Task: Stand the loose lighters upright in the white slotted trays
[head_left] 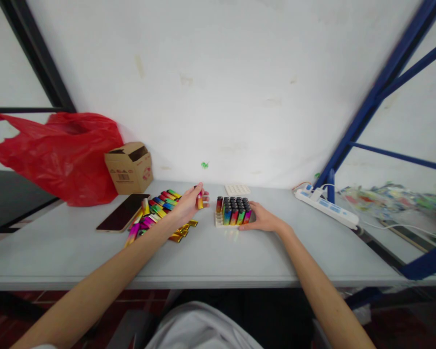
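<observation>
Left grip (pixel 191 199) holding shiny orange cylinder (pixel 200 202), right grip (pixel 264 218) holding rack (pixel 219 225) of rainbow cylinders (pixel 234 216)

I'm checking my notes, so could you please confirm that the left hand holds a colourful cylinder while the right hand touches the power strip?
Not quite: in the head view, the right hand is at the right side of the white tray of upright cylinders, not touching the power strip. The left hand holds a colourful cylinder.
</observation>
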The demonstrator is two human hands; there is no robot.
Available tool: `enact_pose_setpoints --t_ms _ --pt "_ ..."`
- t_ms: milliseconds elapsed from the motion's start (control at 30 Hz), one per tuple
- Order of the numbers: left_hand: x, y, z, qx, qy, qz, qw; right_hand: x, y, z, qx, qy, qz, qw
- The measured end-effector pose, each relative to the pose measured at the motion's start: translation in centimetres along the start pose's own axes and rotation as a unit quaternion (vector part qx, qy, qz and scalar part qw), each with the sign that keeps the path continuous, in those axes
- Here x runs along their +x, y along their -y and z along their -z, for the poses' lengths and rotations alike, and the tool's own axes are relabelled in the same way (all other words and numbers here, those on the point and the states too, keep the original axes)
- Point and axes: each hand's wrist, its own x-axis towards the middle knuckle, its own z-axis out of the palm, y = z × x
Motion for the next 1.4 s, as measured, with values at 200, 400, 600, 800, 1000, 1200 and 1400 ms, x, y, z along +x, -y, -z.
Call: enact_pose_setpoints --t_ms 200,400,600,800,1000,1200,1400 --pt "-0.7 0.1 -0.1 0.033 0.109 0.065 0.991 0.1 0.2 0.2 0.008 0.012 -0.008 1.0" --pt "-0.4 0.6 0.5 0.061 0.122 0.095 0.986 0.1 0.1 0.1 0.007 0.016 -0.01 1.0" --pt "-0.3 0.8 0.7 0.069 0.082 0.061 0.992 0.1 0.0 0.1 0.004 0.013 -0.01 1.0" --pt "-0.6 0.5 0.4 0.07 0.06 0.06 0.994 0.0 -0.1 0.1 0.008 0.015 -0.015 1.0" --pt "-0.7 0.5 0.1 0.095 0.048 0.044 0.993 0.1 0.4 0.3 0.007 0.02 -0.02 1.0" --pt "-0.3 1.0 0.2 0.127 0.071 0.054 0.988 0.1 0.4 0.3 0.004 0.02 -0.016 1.0" --pt "-0.6 1.4 -0.2 0.17 0.042 0.078 0.982 0.1 0.2 0.1 0.006 0.014 -0.011 1.0"
